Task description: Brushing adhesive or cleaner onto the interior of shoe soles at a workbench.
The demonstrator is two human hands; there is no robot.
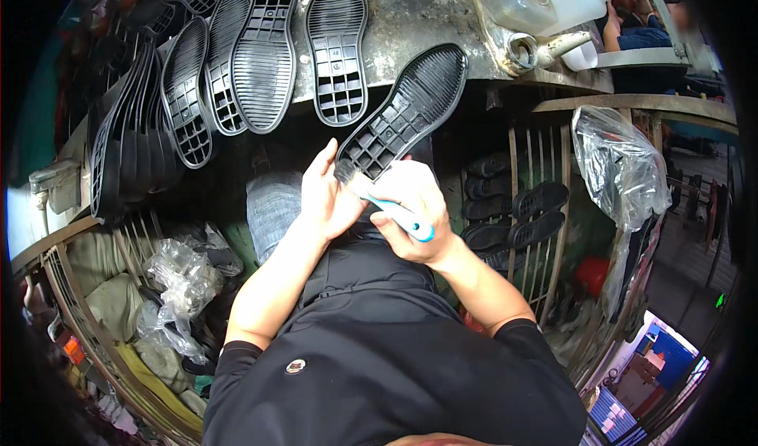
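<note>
My left hand holds the heel end of a black rubber shoe sole, which points up and to the right with its tread side toward me. My right hand grips a brush with a white and blue handle, its head pressed against the heel of the same sole. Both hands meet just above my lap, in front of a stained metal workbench.
Several black soles lie fanned out on the bench to the left. Translucent plastic jugs stand at its right end. More soles sit in a metal rack to my right, a clear plastic bag hangs there, and bags fill a rack to my left.
</note>
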